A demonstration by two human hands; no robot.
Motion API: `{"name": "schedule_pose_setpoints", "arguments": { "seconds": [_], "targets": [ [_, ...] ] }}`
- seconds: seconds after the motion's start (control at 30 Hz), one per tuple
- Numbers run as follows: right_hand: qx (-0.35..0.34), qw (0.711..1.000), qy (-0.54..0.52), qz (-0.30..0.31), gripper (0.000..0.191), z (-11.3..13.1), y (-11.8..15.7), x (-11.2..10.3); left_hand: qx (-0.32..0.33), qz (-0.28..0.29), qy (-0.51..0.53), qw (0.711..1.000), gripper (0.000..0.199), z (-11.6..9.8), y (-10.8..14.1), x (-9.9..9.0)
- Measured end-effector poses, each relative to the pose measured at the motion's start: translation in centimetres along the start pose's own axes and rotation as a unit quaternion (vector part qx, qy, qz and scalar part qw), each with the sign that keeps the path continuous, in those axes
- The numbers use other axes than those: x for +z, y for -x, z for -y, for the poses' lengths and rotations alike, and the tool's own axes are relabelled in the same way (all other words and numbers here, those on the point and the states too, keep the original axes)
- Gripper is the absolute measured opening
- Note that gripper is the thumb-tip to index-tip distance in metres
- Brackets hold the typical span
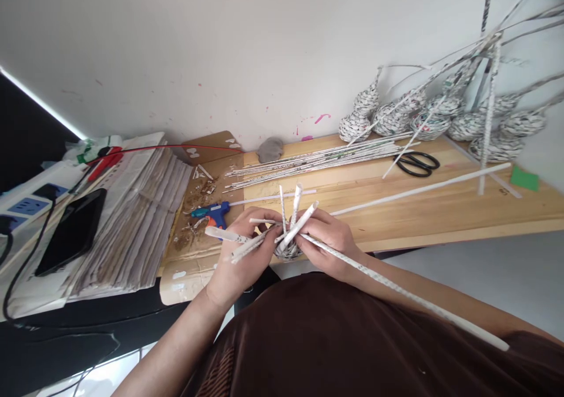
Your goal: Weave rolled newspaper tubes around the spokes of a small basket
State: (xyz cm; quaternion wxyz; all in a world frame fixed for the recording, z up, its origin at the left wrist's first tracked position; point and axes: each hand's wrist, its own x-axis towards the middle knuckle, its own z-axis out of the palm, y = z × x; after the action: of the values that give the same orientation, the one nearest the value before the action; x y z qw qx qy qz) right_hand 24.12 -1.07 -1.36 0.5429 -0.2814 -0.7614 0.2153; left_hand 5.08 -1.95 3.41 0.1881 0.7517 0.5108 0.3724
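Between my two hands is a small woven paper piece (288,251), partly hidden by my fingers. Several rolled paper tubes (299,226) stick up and outward from it. My left hand (244,256) is closed around its left side, with tubes crossing over the fingers. On the right side, my right hand (328,238) pinches the piece and a tube near its rim. One long paper tube (396,288) runs from there over my right forearm toward the lower right.
Woven gourd-shaped pieces (355,127) stand at the back right. Loose paper tubes (317,162) and black scissors (416,164) lie on the wooden table (440,215). Leftward are a blue glue gun (215,212), stacked paper (145,226), a phone (73,229) and a power strip (33,203).
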Motion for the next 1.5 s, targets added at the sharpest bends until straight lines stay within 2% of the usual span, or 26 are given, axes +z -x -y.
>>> {"name": "schedule_pose_setpoints", "arguments": {
  "seconds": [0.17, 0.27, 0.4, 0.5, 0.63, 0.77, 0.9, 0.97, 1.07, 1.17, 1.23, 1.3, 1.4, 1.5],
  "targets": [
    [-0.003, 1.0, 0.019, -0.005, 0.014, 0.0, -0.1, 0.0, 0.012, -0.011, -0.02, 1.0, 0.012, -0.1, -0.3, 0.0],
    [0.001, 1.0, 0.019, -0.011, 0.015, -0.1, -0.1, 0.1, 0.004, 0.003, -0.003, 1.0, 0.012, 0.3, 0.0, -0.1],
    [0.007, 0.999, 0.02, -0.027, 0.014, -0.1, 0.0, 0.2, -0.023, 0.049, 0.076, 0.996, 0.028, 1.1, 0.6, -0.7],
    [0.006, 0.999, 0.024, -0.031, 0.012, 0.0, 0.0, 0.3, -0.031, 0.049, 0.052, 0.997, 0.034, 1.3, 1.0, -1.0],
    [-0.009, 0.999, 0.038, -0.02, 0.014, 0.3, -0.1, 0.5, 0.011, 0.0, -0.028, 1.0, 0.018, 0.9, 0.8, -0.7],
    [-0.041, 0.997, 0.056, -0.024, 0.02, 0.2, -0.2, 0.7, 0.069, -0.034, -0.102, 0.992, 0.016, 0.2, 0.5, -0.3],
    [-0.079, 0.993, 0.086, -0.024, 0.023, -0.1, -0.2, 0.9, 0.078, -0.052, -0.154, 0.984, 0.016, -0.1, 0.4, 0.2],
    [-0.11, 0.988, 0.104, -0.021, 0.023, -0.3, -0.2, 0.8, 0.074, -0.05, -0.161, 0.983, 0.018, -0.2, 0.5, 0.2],
    [-0.151, 0.981, 0.124, -0.013, 0.021, -0.7, 0.0, 0.7, 0.063, -0.017, -0.122, 0.99, 0.015, -0.5, 0.5, -0.1],
    [-0.169, 0.977, 0.131, 0.005, 0.019, -1.0, 0.2, 0.6, 0.064, 0.013, -0.085, 0.994, 0.015, -0.9, 0.6, -0.6],
    [-0.182, 0.975, 0.128, 0.011, 0.019, -1.0, 0.2, 0.6, 0.079, 0.013, -0.105, 0.991, 0.015, -1.0, 0.7, -0.7],
    [-0.184, 0.976, 0.119, 0.0, 0.022, -0.9, 0.2, 0.7, 0.103, 0.005, -0.149, 0.983, 0.018, -0.8, 0.8, -0.5],
    [-0.147, 0.984, 0.094, -0.029, 0.024, -0.8, 0.1, 0.9, 0.15, -0.018, -0.201, 0.968, 0.02, -0.4, 0.9, 0.0],
    [-0.124, 0.989, 0.073, -0.045, 0.023, -0.8, 0.1, 1.0, 0.161, -0.031, -0.186, 0.969, 0.016, -0.1, 0.9, 0.1]
  ]
}}
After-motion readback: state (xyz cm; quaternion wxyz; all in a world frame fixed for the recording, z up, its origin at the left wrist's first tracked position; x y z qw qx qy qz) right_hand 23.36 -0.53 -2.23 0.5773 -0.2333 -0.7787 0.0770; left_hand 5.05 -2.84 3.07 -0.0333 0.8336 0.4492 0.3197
